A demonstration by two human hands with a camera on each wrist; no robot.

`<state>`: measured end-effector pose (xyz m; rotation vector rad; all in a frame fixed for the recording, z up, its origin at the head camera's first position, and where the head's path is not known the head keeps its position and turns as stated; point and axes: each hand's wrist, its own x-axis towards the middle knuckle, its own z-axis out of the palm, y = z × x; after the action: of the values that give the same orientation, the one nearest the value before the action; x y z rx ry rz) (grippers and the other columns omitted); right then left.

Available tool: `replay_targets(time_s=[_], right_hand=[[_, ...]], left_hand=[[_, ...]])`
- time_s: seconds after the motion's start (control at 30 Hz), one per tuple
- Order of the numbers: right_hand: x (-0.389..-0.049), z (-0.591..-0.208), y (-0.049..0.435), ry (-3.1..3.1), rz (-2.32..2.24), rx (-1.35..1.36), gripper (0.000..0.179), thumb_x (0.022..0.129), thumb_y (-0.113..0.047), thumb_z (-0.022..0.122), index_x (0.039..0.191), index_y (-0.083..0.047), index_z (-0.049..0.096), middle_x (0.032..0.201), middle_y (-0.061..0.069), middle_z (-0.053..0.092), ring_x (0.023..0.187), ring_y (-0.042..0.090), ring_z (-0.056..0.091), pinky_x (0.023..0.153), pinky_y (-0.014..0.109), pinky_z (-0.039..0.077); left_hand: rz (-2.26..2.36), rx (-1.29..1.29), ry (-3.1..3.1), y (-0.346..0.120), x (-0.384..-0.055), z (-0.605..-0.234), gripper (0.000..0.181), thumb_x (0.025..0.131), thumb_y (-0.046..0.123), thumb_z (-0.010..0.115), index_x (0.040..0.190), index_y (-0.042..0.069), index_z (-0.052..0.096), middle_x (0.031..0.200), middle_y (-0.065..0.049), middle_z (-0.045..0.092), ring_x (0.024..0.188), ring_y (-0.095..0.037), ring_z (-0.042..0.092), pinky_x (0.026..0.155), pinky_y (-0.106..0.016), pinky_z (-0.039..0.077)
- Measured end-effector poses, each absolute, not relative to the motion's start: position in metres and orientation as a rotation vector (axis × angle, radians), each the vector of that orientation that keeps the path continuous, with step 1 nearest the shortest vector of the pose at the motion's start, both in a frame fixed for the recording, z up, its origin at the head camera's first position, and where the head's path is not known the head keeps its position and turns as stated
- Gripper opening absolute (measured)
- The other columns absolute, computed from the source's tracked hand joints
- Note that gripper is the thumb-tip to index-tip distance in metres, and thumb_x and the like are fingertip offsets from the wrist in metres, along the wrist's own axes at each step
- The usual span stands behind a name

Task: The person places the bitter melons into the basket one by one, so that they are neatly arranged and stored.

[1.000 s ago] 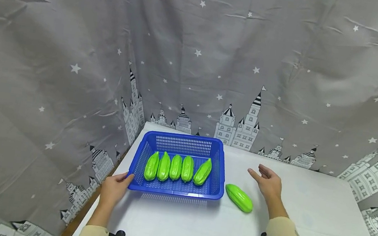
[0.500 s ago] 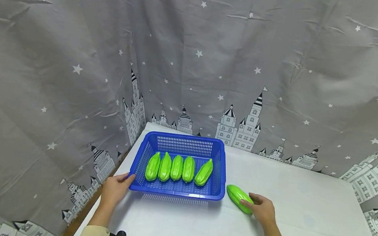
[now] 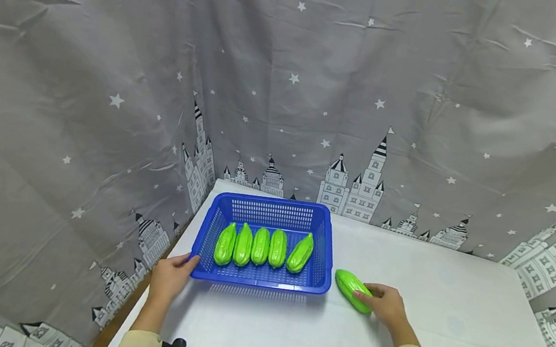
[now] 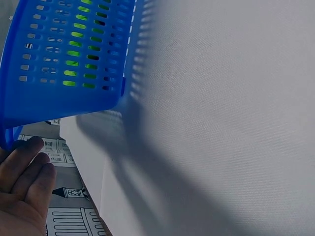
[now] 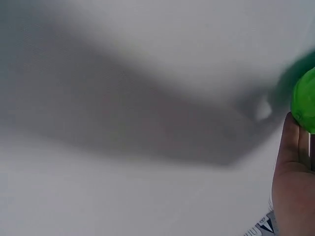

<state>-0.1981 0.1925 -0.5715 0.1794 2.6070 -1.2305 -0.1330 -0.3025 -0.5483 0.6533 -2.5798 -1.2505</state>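
- Loose green gourd: on the white table, under the R hand's fingertips, just to the R of the basket's near R corner. Lies about where it lay 1 s ago, maybe turned a bit.
- Change: 1 s ago the R hand hovered above the table, fingers spread, well apart from the gourd. By 0.5 s ago it had come down onto it; barely any diff since.
- R hand now: fingers curled over the gourd's near end, thumb side twd the basket; looks like a light grip. R wrist cam shows only a thumb against a green edge, blurred, so can't tell how tight.
- L hand: no change vs both earlier frames. Fingers relaxed, mostly straight, tips touching the near L corner of the blue basket. L wrist cam: fingertips right under the basket rim, nothing clasped.
- Basket: blue, slotted walls, sits betw the two hands, a bit fwd of them. Holds 5 green gourds in a row, side by side, long axes pointing away from the person; the one nearest the R hand is tilted, others about parallel.
- Beyond the hands: grey curtain w/ stars and castles, behind and to the L of the table.
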Motion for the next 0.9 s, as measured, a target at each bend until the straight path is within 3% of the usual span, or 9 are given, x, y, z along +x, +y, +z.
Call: replay_targets(time_s=[0.2, 0.4, 0.6, 0.9], right_hand=[[-0.226, -0.533, 0.2, 2.59, -1.365, 0.22, 0.072, 0.089, -0.051, 0.075, 0.137, 0.001, 0.059, 0.141, 0.026, 0.055, 0.131, 0.045, 0.046, 0.108, 0.06, 0.036], [-0.243, -0.5, 0.197, 2.565, -1.451, 0.207, 0.072, 0.089, -0.049, 0.075, 0.14, -0.001, 0.057, 0.143, 0.023, 0.054, 0.132, 0.041, 0.047, 0.108, 0.058, 0.038], [-0.258, -0.488, 0.168, 2.525, -1.499, 0.176, 0.069, 0.087, -0.047, 0.078, 0.137, -0.004, 0.061, 0.14, 0.019, 0.058, 0.131, 0.038, 0.049, 0.109, 0.059, 0.035], [-0.277, -0.476, 0.104, 2.459, -1.424, -0.083, 0.055, 0.087, -0.039, 0.08, 0.13, -0.007, 0.068, 0.134, 0.016, 0.063, 0.129, 0.037, 0.052, 0.107, 0.059, 0.038]], left_hand=[[-1.268, 0.647, -2.58, -0.302, -0.133, -0.548, 0.048, 0.097, 0.033, 0.068, 0.127, -0.004, 0.066, 0.12, -0.025, 0.067, 0.117, -0.046, 0.06, 0.095, -0.058, 0.049], [-1.274, 0.655, -2.585, -0.301, -0.132, -0.547, 0.049, 0.097, 0.034, 0.068, 0.127, -0.004, 0.065, 0.121, -0.025, 0.066, 0.118, -0.046, 0.06, 0.096, -0.057, 0.049], [-1.259, 0.664, -2.575, -0.304, -0.132, -0.546, 0.05, 0.097, 0.036, 0.068, 0.127, -0.004, 0.066, 0.12, -0.024, 0.067, 0.118, -0.046, 0.06, 0.096, -0.058, 0.048], [-1.262, 0.668, -2.579, -0.303, -0.133, -0.548, 0.048, 0.096, 0.036, 0.07, 0.125, -0.002, 0.068, 0.12, -0.023, 0.067, 0.118, -0.045, 0.06, 0.096, -0.057, 0.048]])
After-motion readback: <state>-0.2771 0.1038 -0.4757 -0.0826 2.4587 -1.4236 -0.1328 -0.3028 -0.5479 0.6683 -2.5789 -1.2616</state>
